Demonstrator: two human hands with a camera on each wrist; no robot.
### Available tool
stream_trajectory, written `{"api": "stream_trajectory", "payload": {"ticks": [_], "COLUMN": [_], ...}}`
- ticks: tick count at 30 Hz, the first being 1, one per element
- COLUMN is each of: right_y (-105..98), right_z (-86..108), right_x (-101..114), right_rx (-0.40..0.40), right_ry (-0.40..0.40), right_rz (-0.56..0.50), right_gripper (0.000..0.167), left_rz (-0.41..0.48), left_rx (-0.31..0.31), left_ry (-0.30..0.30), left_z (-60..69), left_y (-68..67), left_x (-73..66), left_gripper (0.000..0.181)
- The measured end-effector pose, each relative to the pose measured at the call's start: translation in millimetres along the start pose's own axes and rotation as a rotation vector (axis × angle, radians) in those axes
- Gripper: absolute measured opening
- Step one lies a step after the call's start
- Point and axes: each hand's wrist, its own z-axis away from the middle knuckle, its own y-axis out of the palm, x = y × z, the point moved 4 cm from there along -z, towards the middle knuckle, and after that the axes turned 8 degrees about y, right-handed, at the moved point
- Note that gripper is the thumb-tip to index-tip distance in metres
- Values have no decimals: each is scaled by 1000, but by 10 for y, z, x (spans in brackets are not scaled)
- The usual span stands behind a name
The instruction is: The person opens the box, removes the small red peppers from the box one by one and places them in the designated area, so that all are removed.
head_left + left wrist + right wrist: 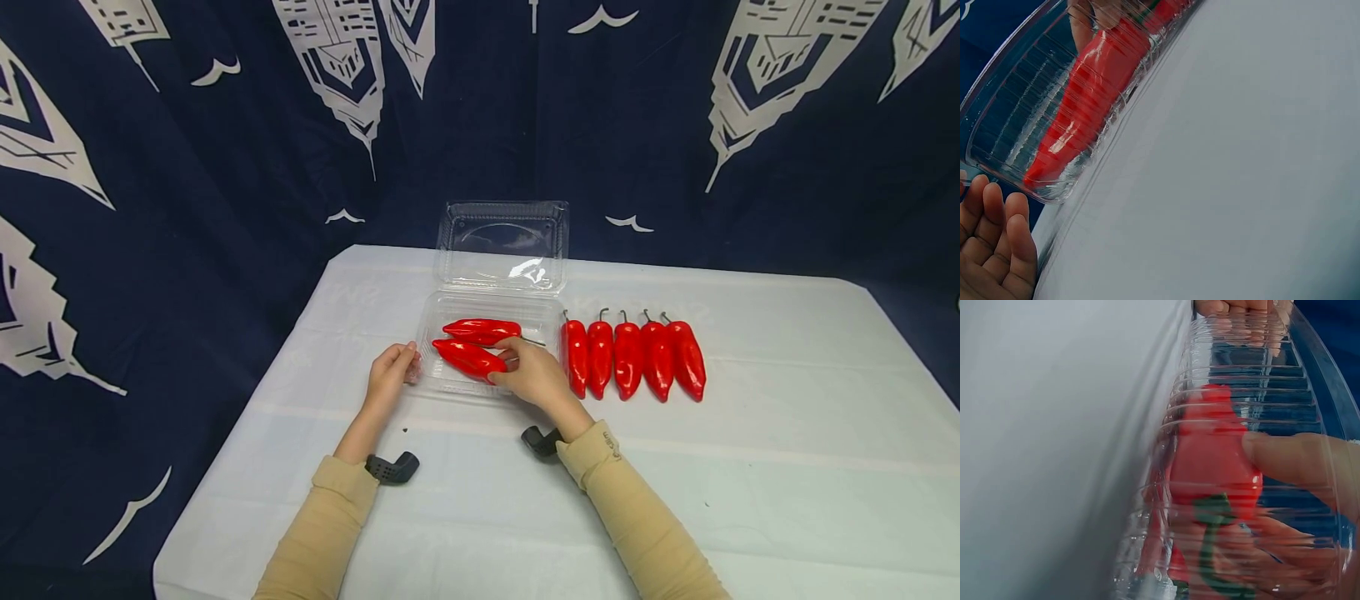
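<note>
A clear plastic clamshell container [457, 387] lies on the table with its lid [502, 250] raised at the back. Inside it are two glossy red peppers, one behind [480, 330] and one in front [467, 358]. My right hand [534, 373] reaches in from the right and grips the front pepper near its stem end, thumb on one side and fingers on the other. At the container's left edge, my left hand [390, 375] holds the rim. Its curled fingers [1019, 240] show beside the corner in the left wrist view; its thumb is mostly hidden there.
Several more red peppers [628, 358] lie in a row right of the container, stems pointing away. A white cloth covers the table [750, 500]. Behind hangs a dark blue curtain [525, 125] with white prints. Black wrist devices [393, 469] sit on both arms.
</note>
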Motion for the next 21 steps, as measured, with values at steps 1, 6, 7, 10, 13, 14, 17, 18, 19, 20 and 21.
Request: {"api": "stream_trajectory", "payload": {"ticks": [1, 6, 7, 10, 13, 14, 17, 18, 19, 20, 21], "right_y": [-2, -10, -13, -25, -38, -42, -58, -64, -69, -77, -86], "right_z": [0, 12, 16, 27, 31, 29, 25, 24, 20, 21, 21], "right_x": [1, 12, 13, 15, 9, 5, 0, 1, 0, 3, 5], "right_rx": [-2, -10, -12, -16, -25, -27, -42, -45, -46, -49, -54], "right_ry": [-2, -11, -14, -27, -39, -44, -62, -71, -80, -88, -94], "right_rz": [-2, -7, -7, -15, -36, -51, -104, -127, -150, -173, -190], "right_gripper": [49, 50, 50, 48, 47, 46, 45, 44, 44, 44, 43], "left_rz": [-1, -5, -7, -7, -7, -9, -19, -21, -26, -28, -25], "left_rx": [1, 0, -1, -4, -5, -4, -7, -8, -8, -9, -11], "left_ry": [1, 2, 1, 1, 1, 1, -1, -3, -4, -7, -11], "left_z": [0, 1, 1, -2, -4, -4, -6, -8, -8, -18, -31], "left_y": [-1, -3, -3, 1, 2, 2, -2, -3, -3, -10, -17], "left_x": [0, 2, 4, 5, 2, 1, 6, 9, 13, 42, 76], "left_gripper": [25, 25, 25, 25, 26, 27, 28, 28, 28, 28, 29]}}
